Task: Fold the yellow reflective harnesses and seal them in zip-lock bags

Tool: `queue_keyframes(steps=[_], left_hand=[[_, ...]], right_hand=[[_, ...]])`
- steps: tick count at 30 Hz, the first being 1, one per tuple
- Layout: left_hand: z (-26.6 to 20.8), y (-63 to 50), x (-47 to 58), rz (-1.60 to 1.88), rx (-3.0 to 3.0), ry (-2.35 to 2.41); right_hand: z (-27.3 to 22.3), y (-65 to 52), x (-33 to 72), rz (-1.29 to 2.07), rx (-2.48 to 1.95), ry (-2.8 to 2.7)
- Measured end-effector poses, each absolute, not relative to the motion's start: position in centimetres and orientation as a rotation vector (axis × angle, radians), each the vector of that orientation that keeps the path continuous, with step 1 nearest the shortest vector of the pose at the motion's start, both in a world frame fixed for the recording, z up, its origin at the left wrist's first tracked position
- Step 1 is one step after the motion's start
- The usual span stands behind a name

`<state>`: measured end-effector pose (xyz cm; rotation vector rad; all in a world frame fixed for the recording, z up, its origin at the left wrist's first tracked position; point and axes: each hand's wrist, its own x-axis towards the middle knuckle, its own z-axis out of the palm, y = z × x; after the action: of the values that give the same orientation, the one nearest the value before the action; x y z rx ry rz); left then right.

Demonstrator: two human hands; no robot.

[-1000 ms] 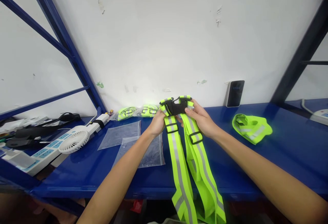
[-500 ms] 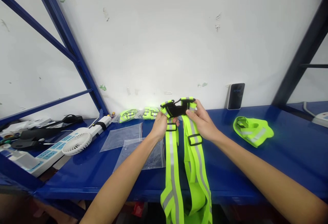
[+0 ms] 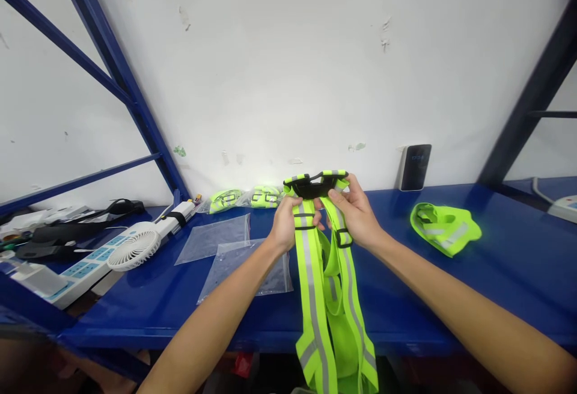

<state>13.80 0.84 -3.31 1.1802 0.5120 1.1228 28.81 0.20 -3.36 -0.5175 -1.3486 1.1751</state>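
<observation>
Between my hands hangs a neon-yellow reflective vest (image 3: 311,286) made of straps with grey stripes. Its upper end is raised above the table, and the straps droop past the table's front edge. My left hand (image 3: 286,222) is closed on the left strap, just below a black part (image 3: 313,189). With thumb and fingers, my right hand (image 3: 358,213) pinches the right strap at the same height. A black slide buckle (image 3: 344,238) sits on the right strap under my right hand. Some of my fingertips are hidden behind the straps.
On the blue table (image 3: 406,298) lies a folded neon-yellow piece (image 3: 444,227) at right. Flat clear bags (image 3: 247,270) and bagged neon bundles (image 3: 225,200) lie left of centre. A white fan (image 3: 135,249) rests by a power strip (image 3: 85,267). A small display device (image 3: 415,167) leans near the wall.
The hanging straps have swung slightly right, and the right strap's buckle sits a little higher. My hands have moved slightly but keep their hold on the vest.
</observation>
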Motion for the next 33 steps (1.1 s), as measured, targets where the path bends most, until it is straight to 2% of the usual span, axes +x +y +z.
queue_keyframes(steps=[7,15,22,28,33], left_hand=[[-4.5,1.9,14.3,1.345,1.160,0.690],[-6.1,3.7,13.3,1.354,1.372,0.770],[-6.3,3.8,13.4,1.401,1.465,0.707],[-6.1,3.4,13.9,1.399,1.466,0.664],[-5.2,3.7,13.0,1.307,1.323,0.709]], right_hand=[[-4.1,1.6,29.3,1.232,-0.642,-1.249],[-4.8,2.2,29.2,1.338,-0.809,-1.093],[-3.0,0.0,28.9,1.623,-0.568,-1.160],[-2.7,0.5,28.9,1.580,-0.618,-0.980],[-2.7,1.0,29.5,1.566,-0.696,-1.039]])
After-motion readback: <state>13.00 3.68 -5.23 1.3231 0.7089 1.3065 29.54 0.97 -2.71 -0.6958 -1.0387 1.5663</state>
